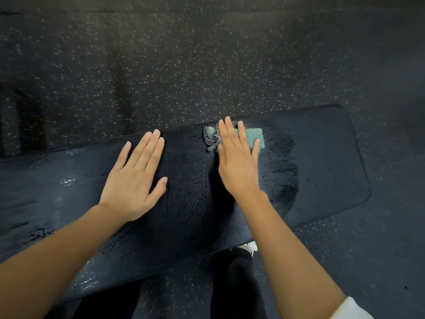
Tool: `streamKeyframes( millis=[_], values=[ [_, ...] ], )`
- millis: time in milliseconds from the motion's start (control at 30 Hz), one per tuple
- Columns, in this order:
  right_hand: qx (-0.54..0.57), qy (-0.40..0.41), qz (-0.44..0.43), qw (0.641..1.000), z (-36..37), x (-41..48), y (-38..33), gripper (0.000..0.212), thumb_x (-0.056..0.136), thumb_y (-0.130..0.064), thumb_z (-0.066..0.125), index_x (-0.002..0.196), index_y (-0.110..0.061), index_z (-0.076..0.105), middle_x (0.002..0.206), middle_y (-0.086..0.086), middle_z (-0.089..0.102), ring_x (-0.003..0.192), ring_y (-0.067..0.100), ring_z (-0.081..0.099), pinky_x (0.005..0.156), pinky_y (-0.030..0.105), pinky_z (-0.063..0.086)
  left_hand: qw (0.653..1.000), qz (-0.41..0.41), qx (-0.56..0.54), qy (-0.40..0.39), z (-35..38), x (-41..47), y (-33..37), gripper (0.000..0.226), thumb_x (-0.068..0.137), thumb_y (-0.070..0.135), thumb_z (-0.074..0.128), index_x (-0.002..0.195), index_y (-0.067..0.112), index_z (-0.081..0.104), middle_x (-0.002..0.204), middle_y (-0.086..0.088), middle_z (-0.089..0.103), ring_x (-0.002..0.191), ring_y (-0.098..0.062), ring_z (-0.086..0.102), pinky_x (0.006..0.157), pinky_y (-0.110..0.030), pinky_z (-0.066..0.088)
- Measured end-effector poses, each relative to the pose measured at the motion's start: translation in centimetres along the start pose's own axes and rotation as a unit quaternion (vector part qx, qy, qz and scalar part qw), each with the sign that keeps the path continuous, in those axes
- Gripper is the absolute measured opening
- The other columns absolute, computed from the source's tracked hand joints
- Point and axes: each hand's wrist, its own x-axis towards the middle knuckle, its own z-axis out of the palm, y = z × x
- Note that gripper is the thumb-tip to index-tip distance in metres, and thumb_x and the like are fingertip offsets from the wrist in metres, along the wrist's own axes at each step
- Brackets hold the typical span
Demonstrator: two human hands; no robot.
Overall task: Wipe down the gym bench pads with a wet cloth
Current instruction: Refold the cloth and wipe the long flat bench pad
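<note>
Two hands are down on the bench pad (pixel 326 157), which runs left to right across the view with its right end a bit farther away.

Left hand (pixel 135 180): open, fingers straight and together, palm flat on the pad left of centre, holding nothing. Looks like bracing.

Right hand (pixel 236 166): also flat, fingers straight, pressing the cloth (pixel 253 137) onto the pad, not curled round it.

Cloth is teal with a black-and-white woven edge. It sits at the far edge of the pad, right of centre, mostly under the fingers, with a teal corner sticking out to the right.

Step, my read: mid-wipe on the top face, at the far end of a stroke. Streaks (pixel 280 162) of wet film cover the middle and the left stretch and end in a ragged line just right of the cloth. The right end beyond that line looks matte and even, so probably not done yet. Most of the top is covered, at a guess.

Next move calls for flat palm pressure, a pull of the cloth toward the near edge, then a shift right, overlapping the ragged line so no dry strip is left. The pad's side faces can't be judged from this view.

Below the near edge: a dark trouser leg (pixel 236 284) and a shoe (pixel 250 246) on the speckled floor (pixel 207 65).
</note>
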Motion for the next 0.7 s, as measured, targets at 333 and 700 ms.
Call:
streamKeyframes(
  millis=[333, 700],
  values=[
    [-0.016, 0.001, 0.004, 1.0, 1.9, -12.3, 5.6, 0.058, 0.099, -0.027, 0.021, 0.156, -0.03, 0.014, 0.163, -0.018, 0.006, 0.151, 0.01, -0.001, 0.118, 0.053, 0.006, 1.0, -0.01, 0.018, 0.001, 0.3, 0.3, 0.8, 0.071, 0.099, 0.042, 0.023, 0.156, -0.001, 0.013, 0.166, -0.014, 0.008, 0.154, -0.027, 0.007, 0.123, -0.046, 0.004],
    [-0.01, 0.04, 0.029, 0.999, -1.0, -1.4, 6.5, 0.054, 0.104, -0.023, 0.024, 0.156, -0.03, 0.01, 0.163, -0.017, 0.002, 0.15, 0.011, -0.009, 0.117, 0.048, -0.012, 1.0, -0.007, 0.008, 0.006, 0.4, 2.3, 3.7, 0.07, 0.101, 0.041, 0.022, 0.156, 0.0, 0.009, 0.166, -0.015, 0.005, 0.154, -0.027, 0.002, 0.124, -0.044, 0.003]
  ],
)
